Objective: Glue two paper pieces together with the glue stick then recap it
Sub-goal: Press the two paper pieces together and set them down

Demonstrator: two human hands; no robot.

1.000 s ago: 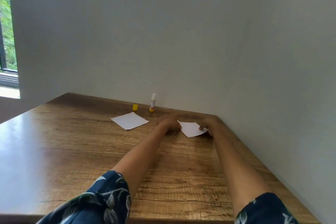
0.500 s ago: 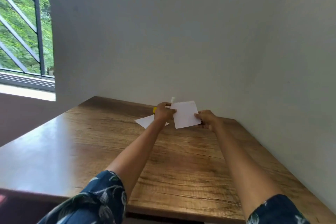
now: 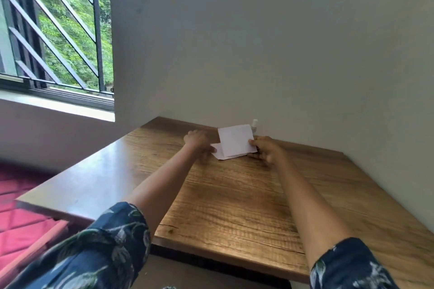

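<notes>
Right hand (image 3: 266, 149) pinches the tilted white square paper sheet (image 3: 236, 139) by its right edge above the second white sheet (image 3: 219, 152) on the wooden tabletop (image 3: 234, 195), left hand (image 3: 197, 141) beside it, grip unclear; thin, floppy, best held at edges.

The raised paper (image 3: 235, 139) hides most of the glue stick (image 3: 254, 123).

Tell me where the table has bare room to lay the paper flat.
Bare wood spans the table between both forearms, and left of the left hand. Crowded: the far edge, where the held paper, flat paper, right hand and glue stick cluster.
</notes>
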